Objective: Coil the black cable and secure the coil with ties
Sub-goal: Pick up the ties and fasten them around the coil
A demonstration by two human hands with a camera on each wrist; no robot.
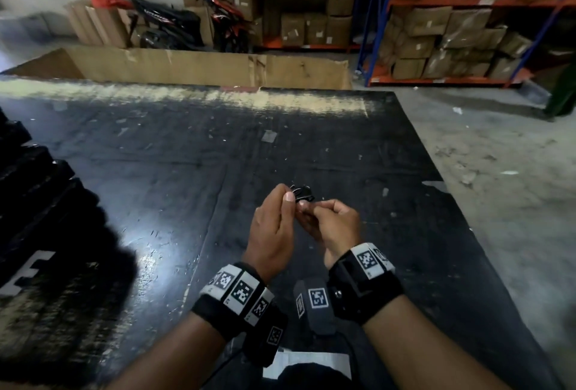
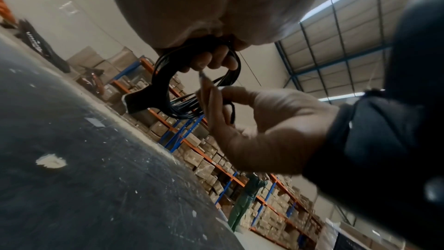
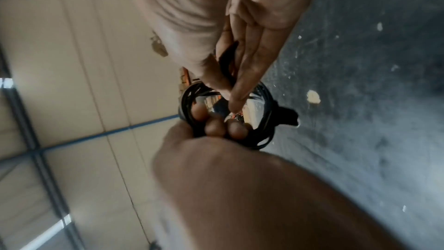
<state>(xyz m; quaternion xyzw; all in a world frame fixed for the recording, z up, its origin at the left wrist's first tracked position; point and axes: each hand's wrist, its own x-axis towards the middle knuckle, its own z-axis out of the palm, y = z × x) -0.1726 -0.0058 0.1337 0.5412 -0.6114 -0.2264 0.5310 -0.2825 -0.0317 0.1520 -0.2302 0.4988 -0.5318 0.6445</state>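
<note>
Head view: scuffed black surface (image 1: 174, 152), shelving of cartons (image 1: 452, 27) behind. Coiled black cable (image 2: 165, 90) gripped by left hand (image 1: 274, 233); right hand (image 1: 336, 227) pinches it, tie indistinct.

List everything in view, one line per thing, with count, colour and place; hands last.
cable coil: one, black, held above the table between both hands
tie: one, thin, greyish, pinched at the coil
table: one, black, scuffed, under the hands
cardboard sheet: one, brown, beyond the table's far edge
shelving: blue and orange, stacked with brown boxes, far right
motorbikes: two, black and red, by the far wall
left hand: grips the coil
right hand: pinches the tie
</note>
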